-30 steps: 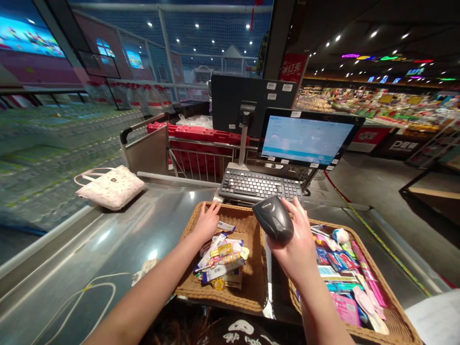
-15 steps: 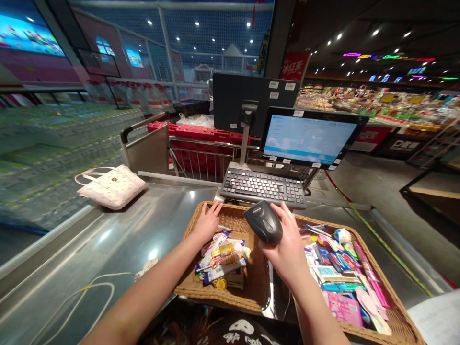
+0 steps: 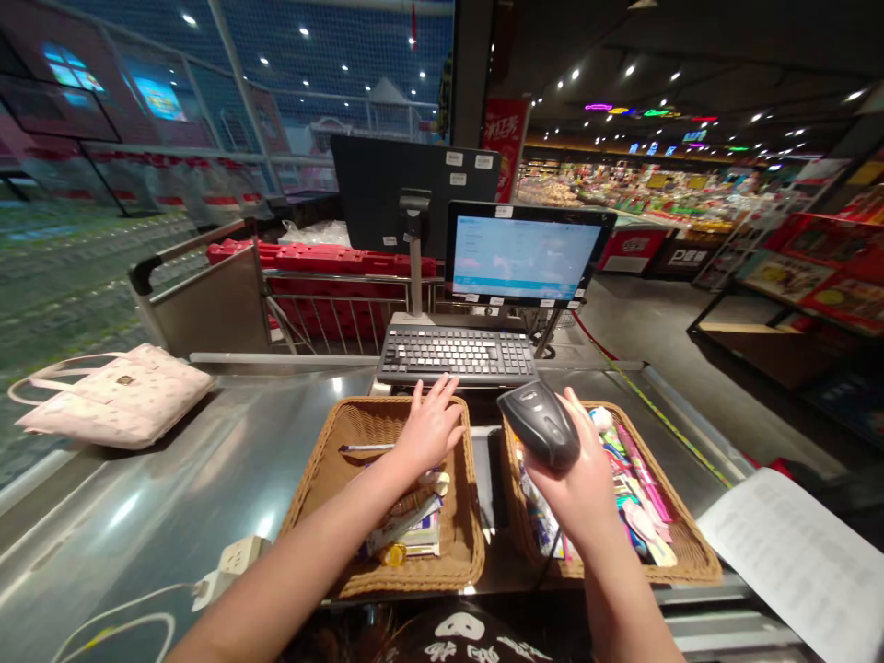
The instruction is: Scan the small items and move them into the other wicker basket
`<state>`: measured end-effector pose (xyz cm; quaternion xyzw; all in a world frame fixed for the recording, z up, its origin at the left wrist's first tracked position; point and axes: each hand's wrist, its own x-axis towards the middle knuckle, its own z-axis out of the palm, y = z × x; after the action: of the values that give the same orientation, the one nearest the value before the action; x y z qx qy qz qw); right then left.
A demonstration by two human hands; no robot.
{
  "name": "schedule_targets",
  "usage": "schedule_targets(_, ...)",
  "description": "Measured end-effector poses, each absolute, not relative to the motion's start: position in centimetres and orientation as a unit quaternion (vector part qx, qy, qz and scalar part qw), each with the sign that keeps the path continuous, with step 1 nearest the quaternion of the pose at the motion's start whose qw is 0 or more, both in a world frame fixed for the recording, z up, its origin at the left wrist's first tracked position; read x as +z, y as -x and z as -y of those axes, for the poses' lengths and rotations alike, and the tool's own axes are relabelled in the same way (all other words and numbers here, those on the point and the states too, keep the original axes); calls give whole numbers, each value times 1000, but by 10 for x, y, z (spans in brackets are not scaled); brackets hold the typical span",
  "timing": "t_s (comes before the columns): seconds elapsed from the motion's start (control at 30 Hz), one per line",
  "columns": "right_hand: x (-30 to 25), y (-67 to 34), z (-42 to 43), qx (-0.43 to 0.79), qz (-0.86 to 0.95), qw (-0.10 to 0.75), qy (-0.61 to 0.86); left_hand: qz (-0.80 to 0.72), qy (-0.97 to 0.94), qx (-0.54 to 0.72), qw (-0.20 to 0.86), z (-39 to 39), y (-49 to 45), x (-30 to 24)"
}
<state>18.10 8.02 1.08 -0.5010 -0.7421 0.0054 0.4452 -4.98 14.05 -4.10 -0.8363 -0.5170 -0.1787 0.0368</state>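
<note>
Two wicker baskets (image 3: 377, 410) sit on our steel counter (image 3: 138, 497). Our right hand (image 3: 563, 483) grips a black handheld barcode scanner (image 3: 539, 425), fingers curled around it, while our left hand (image 3: 432, 428) lies open, fingers spread, over the left basket's far rim, just before the keyboard (image 3: 456, 354).

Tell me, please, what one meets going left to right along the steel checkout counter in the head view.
Cream handbag → left wicker basket → right wicker basket → printed sheet of paper
</note>
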Motion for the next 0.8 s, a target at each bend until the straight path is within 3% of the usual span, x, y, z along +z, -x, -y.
schedule_targets(0.3,17,-258,-68,-98,671,461,572,424,895,-135,-40,-157,-62,-73)
schedule_targets(0.6,10,-281,-62,-51,655,461,596,383,922,11,-53,-162,-100,-93)
schedule_targets(0.8,10,-281,-67,-58,673,459,577,335,938,19,-89,-152,-109,-93)
